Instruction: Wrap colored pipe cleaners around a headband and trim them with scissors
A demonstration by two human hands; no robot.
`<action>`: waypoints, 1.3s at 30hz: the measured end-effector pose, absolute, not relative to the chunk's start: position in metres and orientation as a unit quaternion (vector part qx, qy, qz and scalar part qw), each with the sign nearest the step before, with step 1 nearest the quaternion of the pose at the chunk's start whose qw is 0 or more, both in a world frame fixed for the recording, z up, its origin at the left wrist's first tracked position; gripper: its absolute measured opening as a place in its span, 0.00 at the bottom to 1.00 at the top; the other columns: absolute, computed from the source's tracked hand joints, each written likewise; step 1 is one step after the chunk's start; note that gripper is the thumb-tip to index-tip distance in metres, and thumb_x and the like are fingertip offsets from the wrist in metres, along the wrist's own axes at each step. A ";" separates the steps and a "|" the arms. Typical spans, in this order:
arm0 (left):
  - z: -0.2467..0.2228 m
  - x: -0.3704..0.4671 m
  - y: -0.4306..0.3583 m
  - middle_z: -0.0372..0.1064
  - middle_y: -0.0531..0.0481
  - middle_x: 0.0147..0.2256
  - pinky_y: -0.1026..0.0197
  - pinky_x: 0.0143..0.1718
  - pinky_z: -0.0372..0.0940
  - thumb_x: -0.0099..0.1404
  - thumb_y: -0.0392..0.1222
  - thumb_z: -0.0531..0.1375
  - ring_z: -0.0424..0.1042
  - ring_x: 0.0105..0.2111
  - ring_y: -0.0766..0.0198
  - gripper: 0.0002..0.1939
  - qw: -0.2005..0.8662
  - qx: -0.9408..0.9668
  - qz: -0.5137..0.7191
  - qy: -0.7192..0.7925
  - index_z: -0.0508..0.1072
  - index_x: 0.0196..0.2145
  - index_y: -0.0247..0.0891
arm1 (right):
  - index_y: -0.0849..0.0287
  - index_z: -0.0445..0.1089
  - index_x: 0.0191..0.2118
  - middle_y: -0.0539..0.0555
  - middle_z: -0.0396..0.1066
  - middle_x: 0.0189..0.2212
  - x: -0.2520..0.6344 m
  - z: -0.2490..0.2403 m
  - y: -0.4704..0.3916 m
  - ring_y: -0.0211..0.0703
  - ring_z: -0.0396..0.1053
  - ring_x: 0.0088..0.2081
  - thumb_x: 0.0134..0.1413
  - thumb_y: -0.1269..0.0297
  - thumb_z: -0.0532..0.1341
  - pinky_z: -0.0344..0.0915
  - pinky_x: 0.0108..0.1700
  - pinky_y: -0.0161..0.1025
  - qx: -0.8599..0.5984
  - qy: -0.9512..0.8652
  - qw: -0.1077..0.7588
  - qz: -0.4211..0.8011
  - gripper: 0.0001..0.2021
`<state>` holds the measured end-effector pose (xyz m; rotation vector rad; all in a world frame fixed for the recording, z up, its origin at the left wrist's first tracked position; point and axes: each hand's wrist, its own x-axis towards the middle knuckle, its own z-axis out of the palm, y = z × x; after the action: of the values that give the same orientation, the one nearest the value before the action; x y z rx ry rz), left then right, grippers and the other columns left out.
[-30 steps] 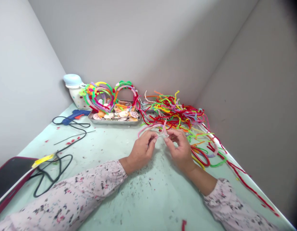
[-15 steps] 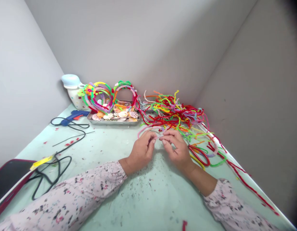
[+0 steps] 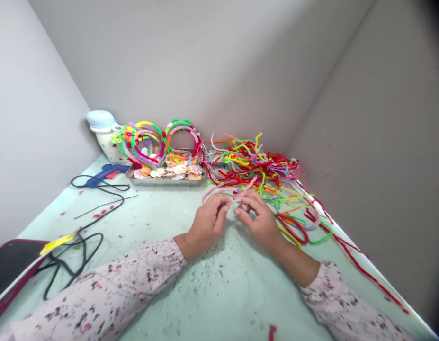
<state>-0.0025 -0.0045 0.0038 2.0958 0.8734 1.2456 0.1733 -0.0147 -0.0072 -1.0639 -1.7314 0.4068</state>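
Has pink pipe cleaner pinched thumb-to-finger in left hand, bridging gap to half-curled right hand, can't tell if gripped there; sticks up just beyond

The left hand and right hand hide part of the pink stem (how it runs between them, I cannot tell). The left edge cuts off the device; the bottom edge, the left sleeve, right sleeve and a red scrap. Headbands cover part of the bottle.
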 end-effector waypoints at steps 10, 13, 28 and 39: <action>0.003 -0.002 -0.003 0.68 0.47 0.37 0.59 0.41 0.62 0.69 0.36 0.51 0.67 0.39 0.61 0.07 0.240 0.803 0.457 0.298 0.68 0.40 0.37 | 0.55 0.66 0.47 0.49 0.65 0.31 0.176 -0.015 -0.011 0.39 0.64 0.30 0.50 0.61 0.67 0.66 0.36 0.39 -0.442 -0.673 0.507 0.309 0.18; 0.002 -0.002 -0.003 0.68 0.47 0.38 0.59 0.41 0.62 0.69 0.36 0.51 0.67 0.39 0.61 0.07 0.242 0.802 0.456 0.298 0.68 0.41 0.38 | 0.56 0.68 0.40 0.49 0.64 0.30 0.176 -0.013 -0.011 0.39 0.64 0.29 0.48 0.61 0.67 0.65 0.34 0.39 -0.433 -0.676 0.515 0.302 0.13; 0.001 -0.001 -0.003 0.68 0.46 0.38 0.59 0.40 0.62 0.68 0.35 0.52 0.67 0.37 0.61 0.07 0.242 0.808 0.426 0.328 0.67 0.42 0.37 | 0.55 0.72 0.34 0.52 0.69 0.34 0.177 -0.007 -0.012 0.44 0.69 0.39 0.55 0.62 0.63 0.66 0.44 0.44 -0.444 -0.731 0.491 0.164 0.04; 0.002 -0.001 -0.004 0.70 0.46 0.37 0.60 0.39 0.62 0.68 0.35 0.52 0.68 0.37 0.62 0.06 0.229 0.806 0.429 0.338 0.68 0.39 0.37 | 0.56 0.72 0.31 0.52 0.68 0.33 0.176 -0.005 -0.013 0.44 0.69 0.38 0.54 0.63 0.64 0.66 0.44 0.43 -0.436 -0.727 0.503 0.171 0.04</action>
<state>-0.0007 -0.0037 0.0025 2.2173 0.9315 1.1811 0.1757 -0.0129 -0.0046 -1.0525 -1.7552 0.4136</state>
